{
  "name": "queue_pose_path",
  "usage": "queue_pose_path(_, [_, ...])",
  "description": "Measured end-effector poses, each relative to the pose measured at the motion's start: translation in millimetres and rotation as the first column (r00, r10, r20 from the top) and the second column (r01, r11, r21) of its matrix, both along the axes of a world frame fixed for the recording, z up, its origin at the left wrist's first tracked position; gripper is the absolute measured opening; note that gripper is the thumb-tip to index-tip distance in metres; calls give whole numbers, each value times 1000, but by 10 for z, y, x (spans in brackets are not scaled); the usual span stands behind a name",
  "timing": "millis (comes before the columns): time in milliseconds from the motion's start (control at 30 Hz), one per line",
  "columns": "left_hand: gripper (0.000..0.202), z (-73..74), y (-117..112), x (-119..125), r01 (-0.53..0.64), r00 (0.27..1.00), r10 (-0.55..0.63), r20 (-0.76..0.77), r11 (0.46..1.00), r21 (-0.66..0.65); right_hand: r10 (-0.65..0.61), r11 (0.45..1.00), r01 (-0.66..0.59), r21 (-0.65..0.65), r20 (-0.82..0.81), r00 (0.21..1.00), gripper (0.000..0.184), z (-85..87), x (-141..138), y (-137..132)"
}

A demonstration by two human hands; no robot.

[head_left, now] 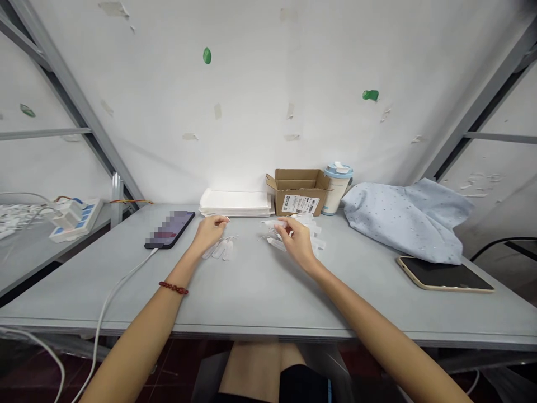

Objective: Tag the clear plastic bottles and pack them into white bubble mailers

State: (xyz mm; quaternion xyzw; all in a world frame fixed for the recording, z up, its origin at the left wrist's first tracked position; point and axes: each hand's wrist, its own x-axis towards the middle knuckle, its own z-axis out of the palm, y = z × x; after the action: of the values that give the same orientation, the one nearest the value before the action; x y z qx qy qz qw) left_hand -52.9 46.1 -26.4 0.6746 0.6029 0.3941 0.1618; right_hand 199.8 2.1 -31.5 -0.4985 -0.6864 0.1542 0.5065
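My left hand [208, 231] rests on the grey table [251, 291] with its fingers curled, just above a few small clear plastic vials [221, 249] lying side by side. Whether it pinches anything is too small to tell. My right hand [296, 239] is closed in a pinch on a small clear vial [272, 223], held over a loose pile of the same clear vials [312, 232]. A red bead bracelet [173, 288] is on my left wrist.
A black phone [170, 229] with a white cable lies left. At the back stand a stack of white trays [235, 202], an open cardboard box [298, 192] and a lidded cup [337, 188]. Blue cloth [406, 215] and a tablet [444, 273] lie right. A power strip [75, 218] sits far left.
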Motion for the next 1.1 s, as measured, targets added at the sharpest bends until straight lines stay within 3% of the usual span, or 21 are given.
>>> queue_pose_path(133, [32, -71, 84, -102, -23, 993, 22, -118, 1000, -15, -135, 989, 121, 83, 197, 971, 32, -31, 74, 75])
queue_pose_path(267, [34, -134, 138, -70, 65, 985, -62, -163, 998, 15, -297, 953, 248, 173, 381, 876, 31, -63, 133, 132])
queue_pose_path(433, [30, -201, 182, -32, 119, 981, -120, -150, 993, -15, -402, 916, 334, 224, 475, 783, 26, -87, 160, 172])
queue_pose_path(633, [30, -201, 183, -27, 163, 976, -170, -137, 985, -65, -415, 910, 338, 241, 511, 753, 24, -97, 133, 165])
queue_pose_path(933, [33, -200, 242, -53, 108, 975, -113, -191, 993, -36, -350, 934, 320, 157, 578, 737, 25, -65, 79, 99])
queue_pose_path(1100, [34, -177, 256, -50, 115, 956, -136, -258, 989, -94, -361, 933, 283, 224, 586, 725, 24, -70, 49, 73])
